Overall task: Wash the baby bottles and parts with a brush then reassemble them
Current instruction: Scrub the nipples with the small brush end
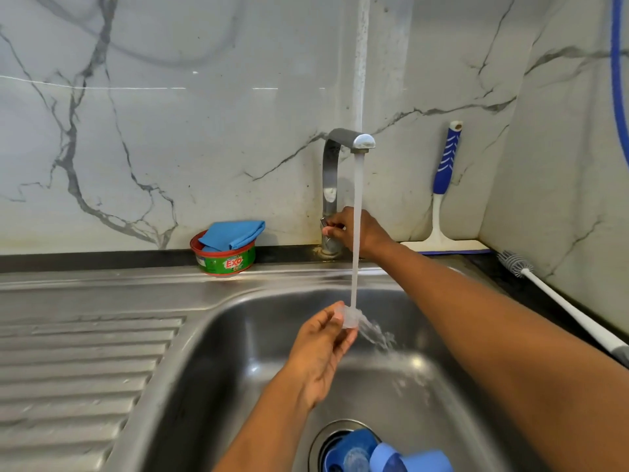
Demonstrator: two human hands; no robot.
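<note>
Under the tap point(350, 139) the left hand point(323, 349) pinches a clear part point(350, 318), best rotated there; the right hand point(357, 229) grips the lever point(327, 227).

blue bottle parts point(391, 454) cut off below

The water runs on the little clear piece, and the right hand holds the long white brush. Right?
No. In the head view the long white bottle brush lies on the counter; the right hand grips the handle of the steel tap. Water does run on the small clear part.
</note>
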